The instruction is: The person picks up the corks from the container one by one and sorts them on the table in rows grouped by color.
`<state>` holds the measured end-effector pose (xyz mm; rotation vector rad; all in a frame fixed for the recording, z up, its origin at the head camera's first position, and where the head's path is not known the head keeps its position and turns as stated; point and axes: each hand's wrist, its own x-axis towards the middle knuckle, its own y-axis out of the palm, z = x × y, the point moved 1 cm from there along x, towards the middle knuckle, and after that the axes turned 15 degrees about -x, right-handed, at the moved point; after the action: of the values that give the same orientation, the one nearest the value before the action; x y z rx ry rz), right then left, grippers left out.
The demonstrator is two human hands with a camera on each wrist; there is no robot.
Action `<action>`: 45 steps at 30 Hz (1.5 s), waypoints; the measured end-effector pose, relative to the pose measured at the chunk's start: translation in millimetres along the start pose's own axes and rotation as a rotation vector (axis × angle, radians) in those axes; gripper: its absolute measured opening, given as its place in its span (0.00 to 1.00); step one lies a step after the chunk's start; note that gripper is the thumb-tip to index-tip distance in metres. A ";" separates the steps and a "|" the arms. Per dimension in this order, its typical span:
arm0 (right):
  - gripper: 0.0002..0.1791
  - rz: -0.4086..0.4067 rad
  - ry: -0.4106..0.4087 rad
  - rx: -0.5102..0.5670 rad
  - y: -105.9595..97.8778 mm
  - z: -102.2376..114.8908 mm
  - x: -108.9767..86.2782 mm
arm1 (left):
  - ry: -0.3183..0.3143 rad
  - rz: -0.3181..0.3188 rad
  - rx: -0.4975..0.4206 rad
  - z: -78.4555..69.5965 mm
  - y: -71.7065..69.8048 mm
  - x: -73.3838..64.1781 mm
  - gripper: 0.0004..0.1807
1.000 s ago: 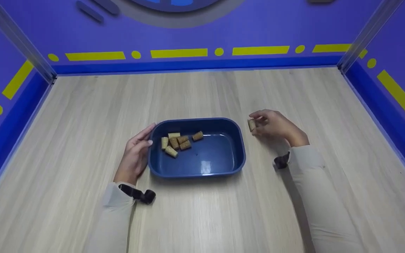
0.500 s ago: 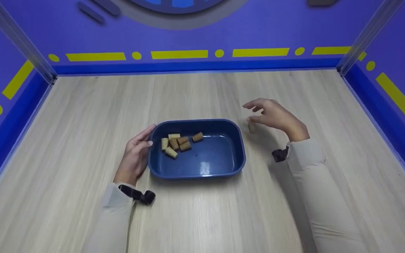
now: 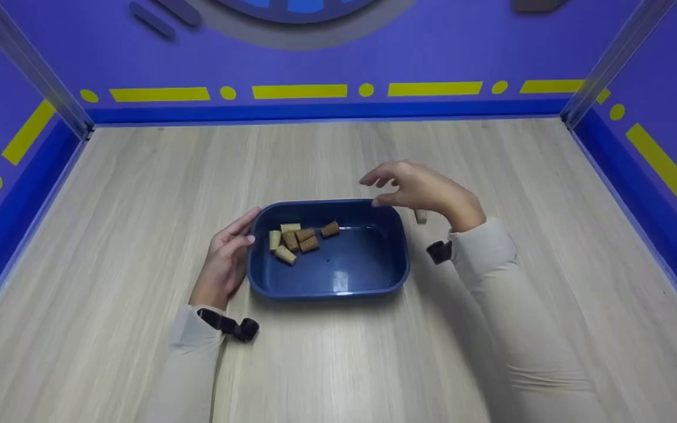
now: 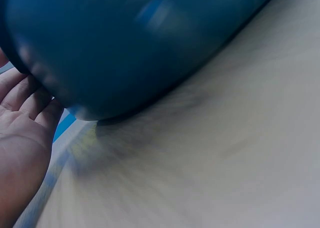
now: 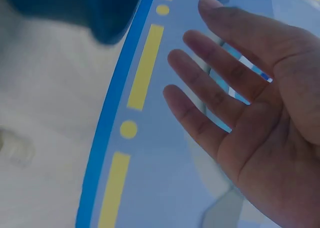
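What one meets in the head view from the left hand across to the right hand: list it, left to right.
Left hand → cluster of six corks in the blue bin → single brown cork, also inside → right hand.

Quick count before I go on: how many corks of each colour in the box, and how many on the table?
Pale corks in the box: 3
Brown corks in the box: 4
Cork on the table, partly hidden: 1
Total: 8 corks
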<state>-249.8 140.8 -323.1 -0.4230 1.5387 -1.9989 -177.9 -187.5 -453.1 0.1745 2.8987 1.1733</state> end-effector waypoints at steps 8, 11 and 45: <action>0.22 0.052 -0.164 -0.003 8.2 32.4 21.8 | -0.007 -0.001 -0.002 0.3 0.0 -0.2 0.30; 0.22 0.059 -0.208 -0.003 14.1 42.0 29.8 | -0.006 -0.008 0.003 0.7 0.2 0.4 0.31; 0.26 0.230 -0.319 -0.045 80.3 103.8 76.1 | 0.000 0.013 -0.003 -1.6 1.2 0.7 0.31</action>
<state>-230.5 0.4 -377.2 -0.5285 1.3668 -1.6356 -178.5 -187.6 -451.1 0.1931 2.8995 1.1795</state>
